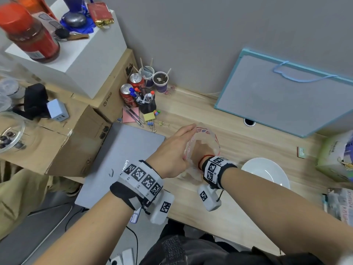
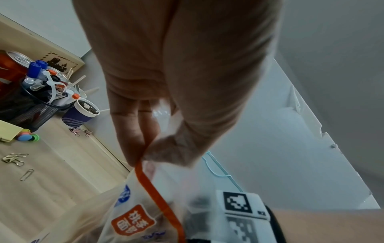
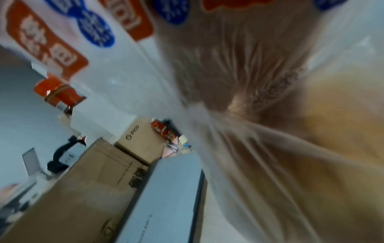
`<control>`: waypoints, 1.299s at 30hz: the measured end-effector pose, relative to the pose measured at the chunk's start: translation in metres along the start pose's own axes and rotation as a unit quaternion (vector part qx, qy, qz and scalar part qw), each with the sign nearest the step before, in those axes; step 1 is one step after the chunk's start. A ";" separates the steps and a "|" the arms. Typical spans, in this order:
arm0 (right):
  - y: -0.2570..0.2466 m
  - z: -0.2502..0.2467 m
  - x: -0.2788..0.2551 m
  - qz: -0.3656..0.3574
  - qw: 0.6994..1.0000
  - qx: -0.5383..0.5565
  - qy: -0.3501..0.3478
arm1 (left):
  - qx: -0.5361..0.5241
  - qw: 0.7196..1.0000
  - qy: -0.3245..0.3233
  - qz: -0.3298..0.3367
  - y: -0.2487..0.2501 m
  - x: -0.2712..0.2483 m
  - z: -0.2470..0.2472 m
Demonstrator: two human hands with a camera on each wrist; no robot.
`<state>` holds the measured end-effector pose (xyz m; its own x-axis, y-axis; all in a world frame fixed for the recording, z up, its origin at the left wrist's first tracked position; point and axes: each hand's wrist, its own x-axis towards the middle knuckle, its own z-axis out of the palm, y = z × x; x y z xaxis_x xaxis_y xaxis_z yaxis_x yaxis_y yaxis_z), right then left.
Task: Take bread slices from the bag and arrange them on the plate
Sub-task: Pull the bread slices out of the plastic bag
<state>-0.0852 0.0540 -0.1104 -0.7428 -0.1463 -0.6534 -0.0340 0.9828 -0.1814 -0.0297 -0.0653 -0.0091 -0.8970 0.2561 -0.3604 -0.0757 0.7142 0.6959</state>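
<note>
My left hand [image 1: 172,150] is pinching the rim of the bread bag [image 1: 207,135], upright on the tabletop [image 1: 238,134] beside the plate [image 1: 256,168]. My right hand [image 1: 200,150] is reaching inside it; grip cannot be determined.

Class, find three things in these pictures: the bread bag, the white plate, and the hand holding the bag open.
bread bag [image 2: 164,207]: left wrist view, on its orange rim strip.
white plate [image 1: 254,167]: head view, on its bare far rim.
left hand [image 1: 172,150]: head view, on the back of the hand.
</note>
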 end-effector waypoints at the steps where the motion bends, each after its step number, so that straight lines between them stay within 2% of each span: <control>1: 0.002 -0.001 0.001 0.000 1.000 0.004 -0.002 | 0.000 1.000 0.001 -0.002 0.000 0.001 0.000; 6: 0.009 -0.018 -0.009 0.021 0.999 0.022 0.039 | -0.007 1.000 0.005 0.004 0.001 0.005 -0.004; 9: 0.019 -0.034 -0.024 0.017 0.994 0.098 0.051 | -0.002 1.000 0.011 0.009 0.005 0.007 -0.007; 19: 0.046 -0.078 -0.080 -0.046 0.969 0.106 0.219 | 0.006 0.999 0.023 0.041 0.026 0.008 -0.009; 25: 0.052 -0.069 -0.070 -0.003 0.968 0.131 0.216 | 0.050 0.998 -0.012 0.027 0.041 0.009 0.003; 29: 0.050 -0.064 -0.055 0.036 0.973 0.138 0.180 | 0.061 0.998 0.019 -0.005 0.041 0.010 0.013; 32: 0.044 -0.070 -0.043 0.036 0.975 0.142 0.167 | 0.034 0.998 0.042 -0.039 0.040 0.007 0.022; 35: 0.036 -0.080 -0.036 0.026 0.981 0.118 0.152 | 0.003 0.997 0.061 -0.040 0.040 0.005 0.026; 39: 0.031 -0.089 -0.033 0.027 0.982 0.115 0.147 | -0.027 0.998 0.048 -0.039 0.041 0.004 0.016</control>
<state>-0.1215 0.0991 -0.0294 -0.9011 -0.0235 -0.4330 0.1369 0.9321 -0.3354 -0.0294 -0.0248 0.0084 -0.9249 0.1355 -0.3551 -0.1675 0.6934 0.7008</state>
